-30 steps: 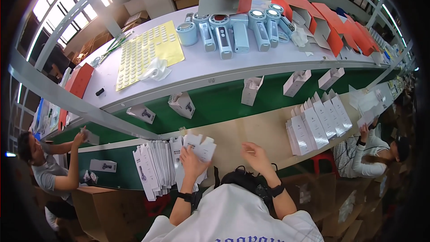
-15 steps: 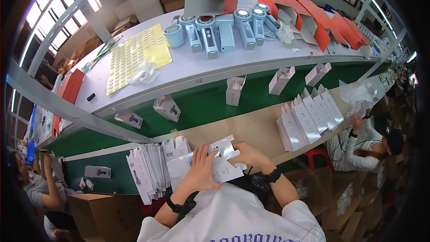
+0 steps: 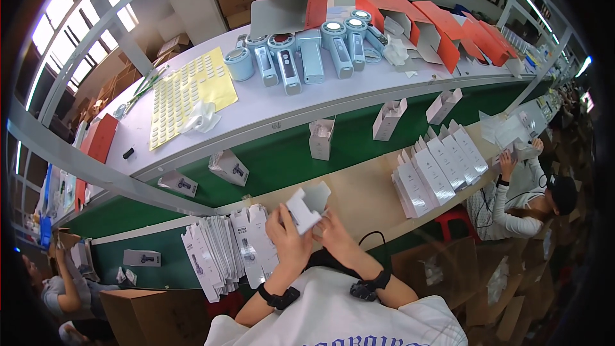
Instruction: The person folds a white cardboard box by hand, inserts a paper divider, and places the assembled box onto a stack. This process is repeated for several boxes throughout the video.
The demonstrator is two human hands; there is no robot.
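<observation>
Between my two hands is a small white carton (image 3: 303, 211), raised into box shape with its end flaps sticking up. My left hand (image 3: 289, 238) grips its left side. My right hand (image 3: 334, 236) has its fingers closed on the right side, near the lower corner. Left of my hands, a stack of flattened white cartons (image 3: 214, 250) stands on edge, with more printed carton blanks (image 3: 251, 237) leaning beside it. Farther right along the bench, several opened white cartons (image 3: 435, 170) stand in a row.
A raised shelf (image 3: 256, 112) carries light-blue handheld devices (image 3: 314, 57), a yellow sticker sheet (image 3: 192, 93) and red boxes (image 3: 410, 19). White cartons (image 3: 321, 138) stand below its edge. A co-worker (image 3: 525, 198) sits at right, another person (image 3: 64, 282) at left. A brown carton (image 3: 150, 314) is near my left side.
The carton in my hands has gone from flat to box-shaped, with its flaps now upward. Both hands have moved farther over the bench, and the view has shifted slightly.
</observation>
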